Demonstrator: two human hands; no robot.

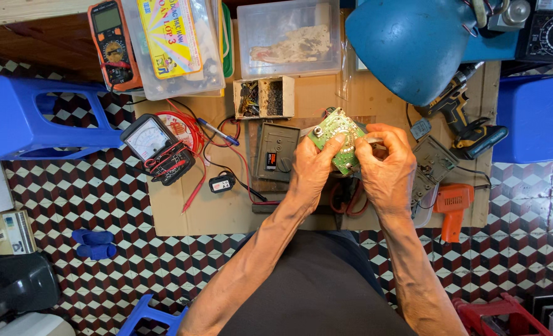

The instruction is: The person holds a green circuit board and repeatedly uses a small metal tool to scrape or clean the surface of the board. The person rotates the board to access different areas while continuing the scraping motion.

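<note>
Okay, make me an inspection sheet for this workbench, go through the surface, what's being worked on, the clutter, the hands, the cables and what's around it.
Surface: low brown board on a checkered floor, crowded.
Job's things: green circuit board, held above the bench.
Clutter: analog meter, orange multimeter, divided parts box, clear plastic boxes, grey casing, orange tool, cordless drill.
Hands: left hand and right hand both grip the circuit board.
Cables: red and black leads run loose from the analog meter.
Surroundings: blue lamp shade, blue stools, blue slippers.
</note>
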